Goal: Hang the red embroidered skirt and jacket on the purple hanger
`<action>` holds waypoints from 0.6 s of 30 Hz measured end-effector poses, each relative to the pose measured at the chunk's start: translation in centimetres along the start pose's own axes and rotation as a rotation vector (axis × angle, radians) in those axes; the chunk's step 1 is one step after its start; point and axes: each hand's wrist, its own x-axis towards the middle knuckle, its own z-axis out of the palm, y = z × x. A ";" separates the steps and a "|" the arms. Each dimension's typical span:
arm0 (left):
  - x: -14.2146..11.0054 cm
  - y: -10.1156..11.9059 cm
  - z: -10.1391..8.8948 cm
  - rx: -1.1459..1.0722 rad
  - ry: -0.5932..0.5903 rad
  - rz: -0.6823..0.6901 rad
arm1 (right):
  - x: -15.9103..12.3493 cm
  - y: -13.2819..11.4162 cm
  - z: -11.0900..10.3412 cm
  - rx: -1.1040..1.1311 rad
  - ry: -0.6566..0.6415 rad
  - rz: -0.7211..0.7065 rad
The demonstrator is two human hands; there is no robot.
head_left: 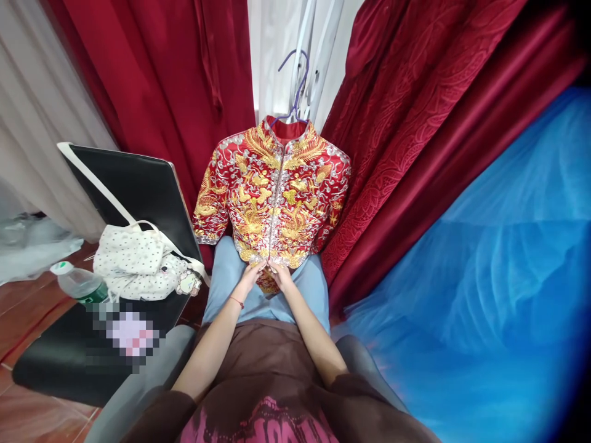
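Observation:
A red jacket (277,197) with gold and silver embroidery lies front up over my lap, its stand collar away from me. A purple hanger (294,114) sits inside the collar, its hook pointing up. My left hand (252,274) pinches the jacket's lower hem just left of the front opening. My right hand (281,274) pinches the hem just right of it, the fingertips of both hands close together. The front edges meet along the middle. Between my hands, part of the embroidered cloth hangs below the hem.
To the left a black chair (138,184) carries a white dotted bag (132,258), a water bottle (80,282) and a blurred-out item. Red curtains or garments (161,74) hang behind. At right are a dark red patterned gown (415,123) and blue tulle (484,295).

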 end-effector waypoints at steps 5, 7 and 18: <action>0.4 0.0 -0.4 -0.042 0.001 -0.025 | -0.4 0.7 -0.1 -0.007 -0.009 0.076; 0.3 0.1 -0.5 -0.052 -0.014 -0.020 | -0.7 0.9 0.1 -0.001 -0.017 0.093; -0.7 0.5 0.4 -0.036 -0.028 0.023 | -1.1 1.1 1.3 0.096 0.076 0.037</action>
